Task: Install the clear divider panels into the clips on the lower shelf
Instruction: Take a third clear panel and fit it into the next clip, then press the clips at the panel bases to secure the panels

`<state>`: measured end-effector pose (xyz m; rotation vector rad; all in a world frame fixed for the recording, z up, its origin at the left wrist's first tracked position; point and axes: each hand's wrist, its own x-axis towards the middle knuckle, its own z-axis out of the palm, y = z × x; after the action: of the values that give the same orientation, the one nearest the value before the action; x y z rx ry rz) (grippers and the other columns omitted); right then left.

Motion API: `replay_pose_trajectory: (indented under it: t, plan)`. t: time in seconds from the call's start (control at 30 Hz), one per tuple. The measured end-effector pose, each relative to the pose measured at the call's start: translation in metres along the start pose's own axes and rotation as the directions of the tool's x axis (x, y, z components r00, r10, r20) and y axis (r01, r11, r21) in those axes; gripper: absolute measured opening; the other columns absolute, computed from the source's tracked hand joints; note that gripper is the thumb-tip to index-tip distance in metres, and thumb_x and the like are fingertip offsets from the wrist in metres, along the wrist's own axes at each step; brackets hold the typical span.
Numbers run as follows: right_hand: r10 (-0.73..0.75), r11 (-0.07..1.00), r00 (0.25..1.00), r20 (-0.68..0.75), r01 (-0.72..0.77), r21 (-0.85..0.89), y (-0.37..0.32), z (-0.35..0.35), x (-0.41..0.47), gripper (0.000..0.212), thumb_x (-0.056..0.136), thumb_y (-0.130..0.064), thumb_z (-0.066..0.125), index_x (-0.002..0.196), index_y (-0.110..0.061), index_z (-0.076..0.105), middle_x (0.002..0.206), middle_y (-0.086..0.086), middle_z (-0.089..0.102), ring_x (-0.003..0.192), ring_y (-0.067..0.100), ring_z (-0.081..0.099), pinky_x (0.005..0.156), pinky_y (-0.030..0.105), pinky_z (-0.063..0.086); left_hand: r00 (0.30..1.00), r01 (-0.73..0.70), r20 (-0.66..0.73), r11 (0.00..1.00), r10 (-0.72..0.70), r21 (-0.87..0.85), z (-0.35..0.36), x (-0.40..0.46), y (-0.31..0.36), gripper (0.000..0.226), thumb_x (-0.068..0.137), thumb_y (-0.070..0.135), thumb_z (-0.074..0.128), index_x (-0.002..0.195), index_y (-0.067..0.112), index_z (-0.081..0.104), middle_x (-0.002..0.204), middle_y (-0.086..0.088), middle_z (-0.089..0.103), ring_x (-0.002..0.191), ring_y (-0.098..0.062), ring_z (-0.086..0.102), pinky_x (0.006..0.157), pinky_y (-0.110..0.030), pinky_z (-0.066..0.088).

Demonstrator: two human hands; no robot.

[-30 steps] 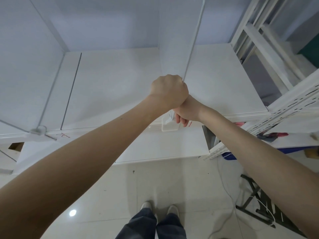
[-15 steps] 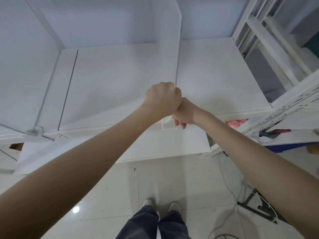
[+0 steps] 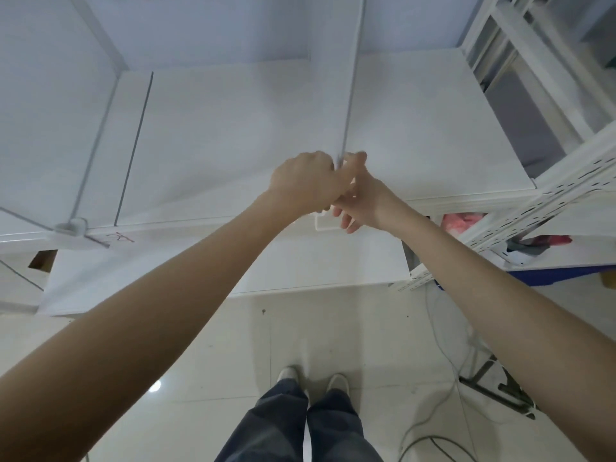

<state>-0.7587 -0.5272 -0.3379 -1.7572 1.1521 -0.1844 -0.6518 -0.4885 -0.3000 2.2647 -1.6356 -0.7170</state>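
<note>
A clear divider panel (image 3: 333, 95) stands upright on the white lower shelf (image 3: 233, 135), running from the back wall to the front edge. My left hand (image 3: 305, 181) is closed around the panel's front edge near its bottom. My right hand (image 3: 358, 195) pinches the same edge from the right, thumb raised, lower fingers hanging loose over a clear clip (image 3: 325, 223) on the shelf's front lip. A second clear panel (image 3: 43, 121) stands at the left, seated in another clip (image 3: 71, 225).
A white perforated rack (image 3: 560, 181) stands at the right with pink and red items and a blue bin beneath. Cables and a black metal stand lie on the tiled floor at the lower right. My feet stand below the shelf front.
The panel's top edge has swung from leaning right to nearly upright. My right hand has risen from under my left fist, and its thumb now sits on the panel's edge.
</note>
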Motion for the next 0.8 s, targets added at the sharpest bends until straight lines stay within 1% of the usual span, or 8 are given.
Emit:
replay_pose_trajectory:
  t: [0.07,0.17,0.23,0.37,0.43,0.5,0.63,0.8]
  plan:
    - [0.017,0.991,0.998,-0.066,-0.008,0.136,0.018,0.002,-0.01,0.036,0.092,-0.012,0.048,0.122,-0.014,0.029,0.078,0.008,0.061,0.059,0.022,0.062,0.059,0.035,0.058,0.998,0.012,0.059,0.999,-0.009,-0.052,0.014,-0.014,-0.015,0.063,0.088,0.067,0.028,0.082,0.012,0.058,0.081,-0.002,0.07,0.075,-0.024,0.067,0.078,-0.037,0.049]
    - [0.144,0.957,0.985,-0.098,-0.113,0.268,0.038,0.003,-0.019,0.008,0.093,-0.013,0.042,0.098,-0.011,0.048,0.078,0.012,0.064,0.061,0.023,0.065,0.061,0.035,0.058,0.982,0.161,0.143,0.951,-0.127,-0.265,0.032,-0.025,-0.037,0.071,0.088,0.071,0.025,0.091,0.011,0.064,0.091,-0.001,0.072,0.075,-0.021,0.069,0.079,-0.038,0.052]
    - [0.28,0.903,0.96,-0.028,-0.253,0.347,0.046,0.007,-0.02,0.024,0.093,-0.027,0.044,0.089,-0.008,0.059,0.075,0.013,0.067,0.063,0.024,0.068,0.065,0.034,0.058,0.936,0.328,0.259,0.853,-0.237,-0.407,0.042,-0.024,-0.048,0.075,0.088,0.07,0.026,0.091,0.008,0.069,0.093,-0.005,0.074,0.076,-0.021,0.07,0.075,-0.034,0.053]
    - [0.426,0.738,0.89,0.163,-0.446,0.507,0.058,0.024,-0.013,0.057,0.087,-0.056,0.05,0.105,-0.003,0.056,0.093,0.018,0.07,0.087,0.029,0.071,0.079,0.04,0.058,0.746,0.66,0.586,0.476,-0.317,-0.582,0.057,-0.019,-0.06,0.08,0.085,0.069,0.041,0.124,0.0,0.051,0.114,-0.013,0.067,0.095,-0.024,0.069,0.082,-0.036,0.055]
    - [0.426,0.673,0.883,0.197,-0.455,0.583,0.06,0.031,-0.005,0.065,0.082,-0.062,0.055,0.113,-0.004,0.051,0.105,0.019,0.067,0.095,0.028,0.069,0.084,0.042,0.057,0.724,0.69,0.629,0.278,-0.284,-0.669,0.065,-0.016,-0.063,0.087,0.082,0.066,0.051,0.139,0.003,0.034,0.127,-0.014,0.056,0.102,-0.024,0.065,0.086,-0.038,0.054]
    - [0.405,0.617,0.894,0.191,-0.422,0.664,0.061,0.035,0.005,0.062,0.082,-0.057,0.058,0.12,-0.009,0.05,0.113,0.018,0.063,0.098,0.027,0.067,0.087,0.041,0.055,0.749,0.652,0.597,0.16,-0.287,-0.741,0.072,-0.008,-0.062,0.082,0.082,0.061,0.058,0.139,0.007,0.035,0.133,-0.011,0.05,0.102,-0.021,0.062,0.089,-0.037,0.052]
    - [0.369,0.532,0.908,0.199,-0.382,0.755,0.065,0.038,0.016,0.043,0.084,-0.048,0.061,0.109,-0.014,0.06,0.11,0.014,0.067,0.096,0.021,0.067,0.085,0.035,0.054,0.783,0.603,0.536,0.17,-0.317,-0.78,0.086,0.003,-0.06,0.041,0.081,0.054,0.065,0.1,0.018,0.061,0.113,0.001,0.062,0.1,-0.011,0.061,0.09,-0.031,0.05]
    - [0.382,0.477,0.911,0.155,-0.338,0.811,0.077,0.043,0.019,0.044,0.082,-0.046,0.065,0.105,-0.009,0.062,0.104,0.013,0.071,0.094,0.019,0.07,0.081,0.031,0.055,0.794,0.588,0.521,0.18,-0.314,-0.789,0.095,0.005,-0.065,0.041,0.078,0.057,0.067,0.1,0.023,0.065,0.103,0.007,0.067,0.1,-0.003,0.062,0.089,-0.027,0.049]
